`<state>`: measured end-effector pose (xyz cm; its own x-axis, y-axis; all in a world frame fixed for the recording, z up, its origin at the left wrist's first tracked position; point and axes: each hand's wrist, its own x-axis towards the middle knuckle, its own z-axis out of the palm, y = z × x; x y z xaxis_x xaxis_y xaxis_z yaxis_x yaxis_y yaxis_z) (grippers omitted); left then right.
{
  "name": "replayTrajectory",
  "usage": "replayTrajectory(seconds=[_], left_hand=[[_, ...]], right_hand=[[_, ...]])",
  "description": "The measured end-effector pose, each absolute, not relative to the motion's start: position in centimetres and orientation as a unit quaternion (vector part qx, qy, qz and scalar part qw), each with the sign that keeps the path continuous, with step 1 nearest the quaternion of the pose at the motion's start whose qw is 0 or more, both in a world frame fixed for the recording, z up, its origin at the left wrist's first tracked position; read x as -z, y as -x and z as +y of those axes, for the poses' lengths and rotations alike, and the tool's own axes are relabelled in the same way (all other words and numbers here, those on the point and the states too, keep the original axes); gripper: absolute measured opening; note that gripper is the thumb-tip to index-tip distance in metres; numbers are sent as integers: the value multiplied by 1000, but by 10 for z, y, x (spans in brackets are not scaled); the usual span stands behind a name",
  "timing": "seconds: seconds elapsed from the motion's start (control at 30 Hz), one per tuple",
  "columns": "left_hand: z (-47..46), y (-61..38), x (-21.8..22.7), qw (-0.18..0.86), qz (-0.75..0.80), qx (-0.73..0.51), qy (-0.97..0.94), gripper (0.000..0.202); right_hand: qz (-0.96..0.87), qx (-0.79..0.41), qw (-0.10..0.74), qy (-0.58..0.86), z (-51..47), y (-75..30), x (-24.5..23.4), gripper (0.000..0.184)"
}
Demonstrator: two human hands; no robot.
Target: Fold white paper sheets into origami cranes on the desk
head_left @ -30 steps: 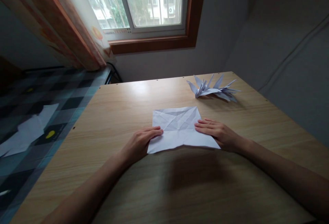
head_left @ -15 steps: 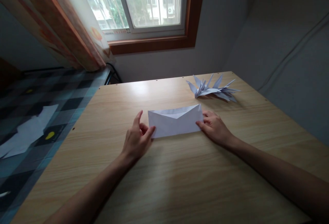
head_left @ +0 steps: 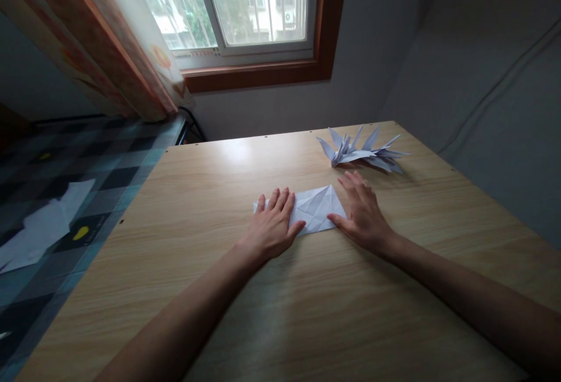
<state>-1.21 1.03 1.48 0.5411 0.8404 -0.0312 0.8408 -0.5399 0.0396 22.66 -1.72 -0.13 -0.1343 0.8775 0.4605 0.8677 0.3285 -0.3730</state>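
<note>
A white creased sheet of paper (head_left: 316, 209), folded in half into a strip, lies flat on the wooden table (head_left: 307, 312). My left hand (head_left: 272, 227) lies flat on the left part of the strip, fingers stretched out. My right hand (head_left: 363, 214) rests flat at the strip's right end, thumb on the near corner, fingers spread on the table beside it. Neither hand grips anything.
Several folded white paper cranes (head_left: 363, 151) sit in a heap at the table's far right. To the left lies a chequered cloth surface (head_left: 65, 183) with loose white paper (head_left: 41, 227) on it. A window (head_left: 236, 5) and curtain (head_left: 100, 37) stand behind; a grey wall runs along the right.
The open sheet was folded in half away from me, its near edge lifted over to the far edge. Both hands then moved forward and now lie flat on the folded strip.
</note>
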Motion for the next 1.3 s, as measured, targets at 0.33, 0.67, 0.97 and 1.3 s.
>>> replayTrajectory(seconds=[0.33,0.67,0.97,1.3], left_hand=[[9,14,-16,49,474,8,-879,76],[11,21,-15,55,464,-17,-884,81],[10,32,-14,30,460,5,-887,89],[11,55,-10,12,465,-8,-885,91]], right_hand=[[-785,-337,351,384,3,-123,-18,106],[-843,-221,207,445,19,-134,-3,103],[-878,-80,91,463,15,-164,3,81],[-873,-51,82,478,5,-184,1,83]])
